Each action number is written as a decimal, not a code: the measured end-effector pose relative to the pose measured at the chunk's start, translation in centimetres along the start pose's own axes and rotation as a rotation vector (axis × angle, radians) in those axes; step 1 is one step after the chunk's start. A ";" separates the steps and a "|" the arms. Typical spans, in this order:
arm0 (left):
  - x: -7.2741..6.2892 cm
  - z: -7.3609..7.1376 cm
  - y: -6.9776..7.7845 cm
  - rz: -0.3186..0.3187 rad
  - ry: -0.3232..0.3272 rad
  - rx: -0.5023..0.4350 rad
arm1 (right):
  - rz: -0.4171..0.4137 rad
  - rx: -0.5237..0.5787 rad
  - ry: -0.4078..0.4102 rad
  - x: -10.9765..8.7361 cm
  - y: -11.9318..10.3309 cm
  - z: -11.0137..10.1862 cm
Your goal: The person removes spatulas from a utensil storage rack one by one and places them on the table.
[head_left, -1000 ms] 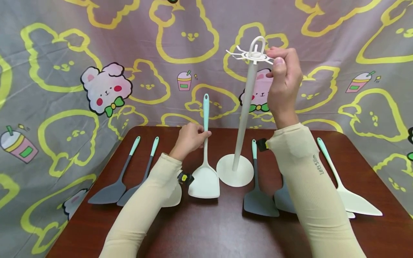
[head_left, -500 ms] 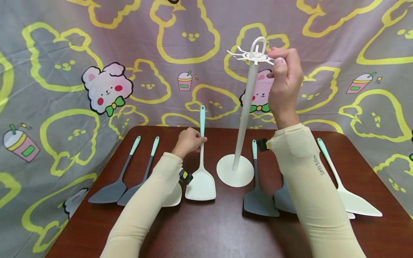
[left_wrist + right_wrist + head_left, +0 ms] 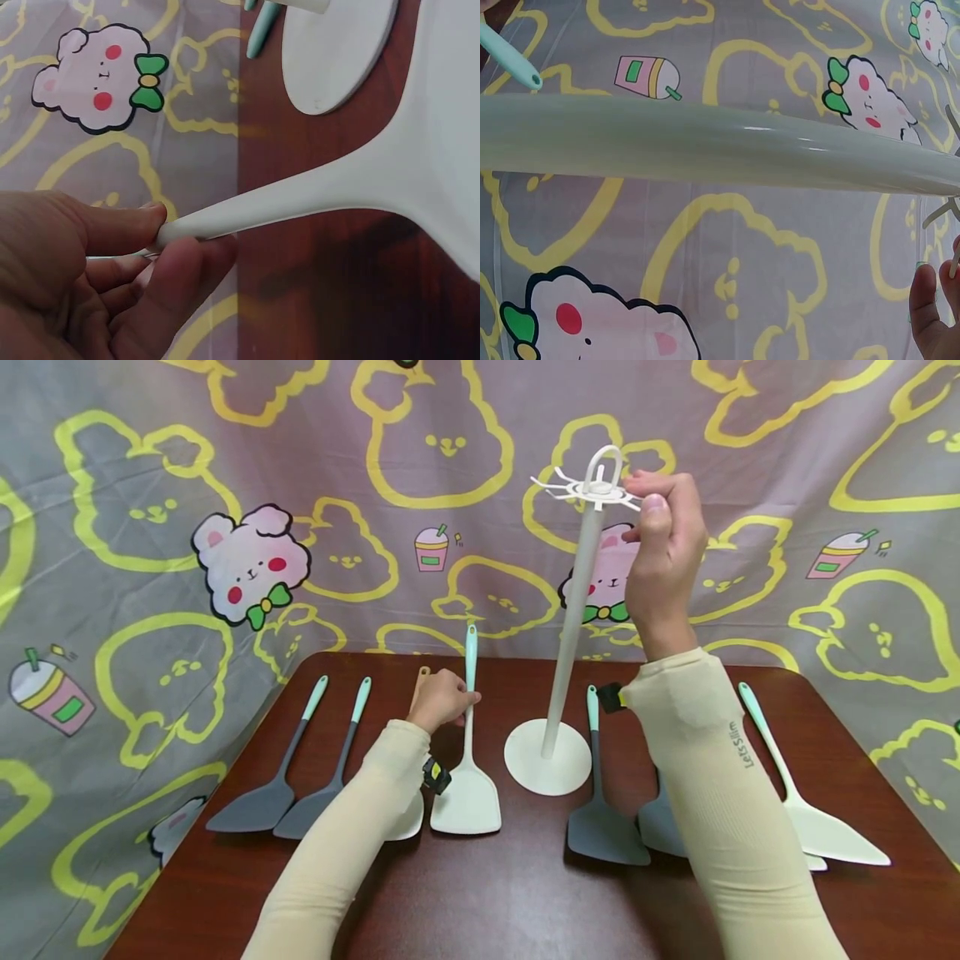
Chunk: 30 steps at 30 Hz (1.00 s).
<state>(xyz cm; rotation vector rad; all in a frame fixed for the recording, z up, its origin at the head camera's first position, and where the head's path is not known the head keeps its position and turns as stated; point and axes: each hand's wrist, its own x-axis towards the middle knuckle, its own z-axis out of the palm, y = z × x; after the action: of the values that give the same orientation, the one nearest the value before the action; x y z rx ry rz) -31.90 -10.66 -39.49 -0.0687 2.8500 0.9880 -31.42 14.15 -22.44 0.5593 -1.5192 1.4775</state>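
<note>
My left hand (image 3: 444, 697) pinches a white spatula (image 3: 466, 802) where its mint-green handle meets the white shaft. The broad blade points toward me, low over the table, and the handle tip is tilted up at the back. In the left wrist view, thumb and fingers close around the spatula's slim neck (image 3: 300, 199). To the right stands a white utensil rack (image 3: 576, 610) with a round base, a tall pole and a top ring of hooks. My right hand (image 3: 667, 552) pinches one of those hooks between thumb and fingers. In the right wrist view the pole (image 3: 705, 142) crosses the picture.
Two grey spatulas (image 3: 258, 806) lie at the left of the brown table (image 3: 517, 893). A white one (image 3: 408, 818) is partly hidden behind my left arm. On the right lie a grey spatula (image 3: 603, 835), others under my right arm, and a white one (image 3: 832, 831). A patterned curtain (image 3: 480, 527) hangs behind.
My left hand has brought the white spatula down and slightly left, its handle tip dropping toward the table. My right hand stays at the rack's hook.
</note>
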 end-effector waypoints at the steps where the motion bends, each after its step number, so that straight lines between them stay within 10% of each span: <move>1: 0.1 0.1 -0.1 -0.007 -0.001 -0.008 | 0.000 -0.001 -0.001 0.0 0.0 0.0; 30: 1.8 3.0 -2.0 -0.104 -0.034 0.073 | 0.000 0.004 -0.002 0.0 0.2 -0.2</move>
<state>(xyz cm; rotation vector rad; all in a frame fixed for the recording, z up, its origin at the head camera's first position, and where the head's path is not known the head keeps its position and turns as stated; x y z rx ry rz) -33.24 -10.42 -43.27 -0.1894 2.8165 0.8554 -31.52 14.36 -22.55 0.5633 -1.5180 1.4805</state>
